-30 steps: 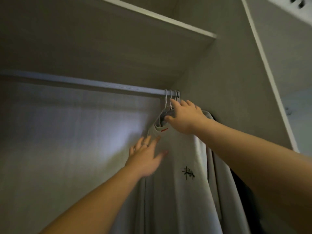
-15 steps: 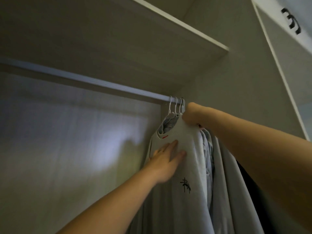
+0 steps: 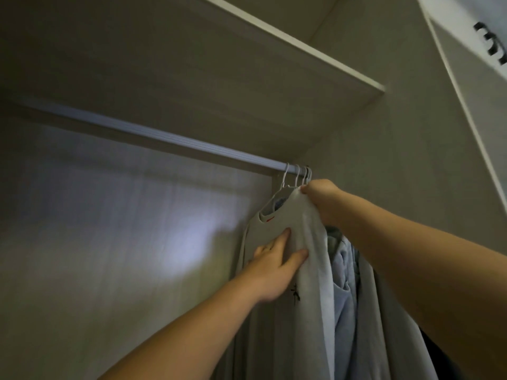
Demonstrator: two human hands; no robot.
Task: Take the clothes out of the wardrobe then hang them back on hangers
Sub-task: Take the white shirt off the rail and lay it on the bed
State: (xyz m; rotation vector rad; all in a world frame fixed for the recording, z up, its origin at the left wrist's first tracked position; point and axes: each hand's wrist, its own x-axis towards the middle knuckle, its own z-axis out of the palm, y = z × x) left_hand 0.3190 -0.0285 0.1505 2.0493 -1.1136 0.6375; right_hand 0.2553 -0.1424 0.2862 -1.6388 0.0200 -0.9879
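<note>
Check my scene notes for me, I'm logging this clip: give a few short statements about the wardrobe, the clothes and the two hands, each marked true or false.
1. The grey T-shirt with a small black print hangs at the right end of the pale metal rail. True.
2. The left hand grips the rail. False: it lies flat on the shirt front.
3. The right hand pinches the shirt's shoulder just below the white wire hangers. True.
4. The rail's left part is crowded with clothes. False: it is bare.
5. A light blue garment hangs behind the shirt. True.
</note>
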